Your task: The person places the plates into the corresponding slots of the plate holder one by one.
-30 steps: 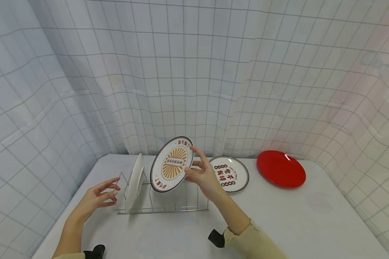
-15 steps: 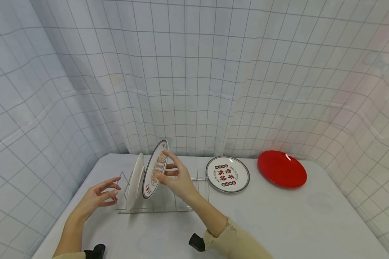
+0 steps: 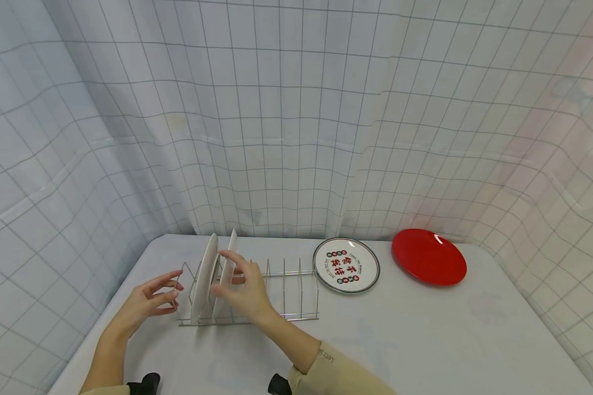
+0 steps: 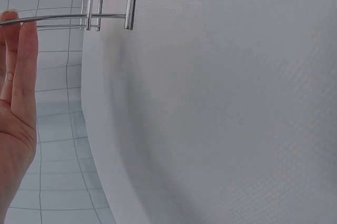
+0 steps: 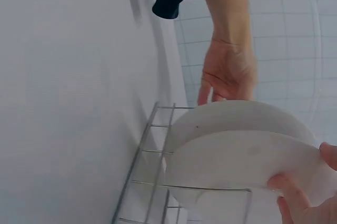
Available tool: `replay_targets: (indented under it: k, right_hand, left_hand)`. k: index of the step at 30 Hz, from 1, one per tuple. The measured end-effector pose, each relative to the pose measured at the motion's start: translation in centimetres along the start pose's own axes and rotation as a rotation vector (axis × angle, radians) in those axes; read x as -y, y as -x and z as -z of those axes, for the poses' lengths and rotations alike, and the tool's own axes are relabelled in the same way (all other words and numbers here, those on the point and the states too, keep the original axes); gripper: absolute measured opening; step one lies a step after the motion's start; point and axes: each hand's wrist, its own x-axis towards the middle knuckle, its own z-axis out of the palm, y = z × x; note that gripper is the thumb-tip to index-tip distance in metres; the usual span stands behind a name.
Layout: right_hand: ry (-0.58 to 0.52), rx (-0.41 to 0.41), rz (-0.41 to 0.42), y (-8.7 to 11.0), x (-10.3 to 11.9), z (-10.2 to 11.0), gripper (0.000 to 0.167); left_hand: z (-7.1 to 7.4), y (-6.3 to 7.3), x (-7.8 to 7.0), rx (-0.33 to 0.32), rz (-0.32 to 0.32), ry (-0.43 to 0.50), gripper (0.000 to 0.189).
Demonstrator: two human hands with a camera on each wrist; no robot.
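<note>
A wire dish rack (image 3: 292, 316) stands on the white table. At its left end, my left hand (image 3: 145, 300) pinches the upright end wire between thumb and fingers; in the left wrist view, fingertips (image 4: 29, 31) meet that wire. One white plate (image 3: 205, 282) stands on edge in the leftmost part of the rack. Just right of it, my right hand (image 3: 249, 291) holds a second plate (image 5: 242, 155) upright by its edge, down among the wires. Its printed face is turned out of sight in the head view.
To the right of the rack lies a white plate (image 3: 346, 265) with a dark rim and red characters. Farther right is a red plate (image 3: 429, 257). A checked curtain (image 3: 296, 137) encloses the table's back and sides.
My right hand has carried the printed plate leftward and down into the rack, turning it from slanted to upright beside the first plate. My left hand stays on the rack's end.
</note>
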Motion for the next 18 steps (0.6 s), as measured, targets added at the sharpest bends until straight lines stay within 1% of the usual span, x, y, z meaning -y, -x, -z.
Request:
replay_targets:
  k: [5,8,11,15,18]
  right_hand:
    - [0.025,-0.005,0.007,0.5,-1.1,-0.8,0.059]
    - [0.027,-0.012,0.016,0.6,-1.2,-0.9,0.060]
    - [0.035,-0.001,0.016,0.6,-1.2,-0.9,0.061]
    - [0.035,0.040,-0.019,0.8,-1.0,-0.6,0.063]
    - [-0.020,0.051,-0.053,1.0,-0.8,0.2,0.065]
  left_hand:
    - [0.0,-0.1,0.1,-0.003,0.003,0.000,0.045]
    - [0.0,-0.1,0.0,-0.007,0.004,-0.006,0.045]
    - [-0.1,-0.1,0.0,-0.010,0.008,-0.010,0.046]
    - [-0.1,0.0,0.0,-0.007,0.012,-0.009,0.047]
    - [-0.1,0.0,0.0,-0.003,0.008,-0.004,0.047]
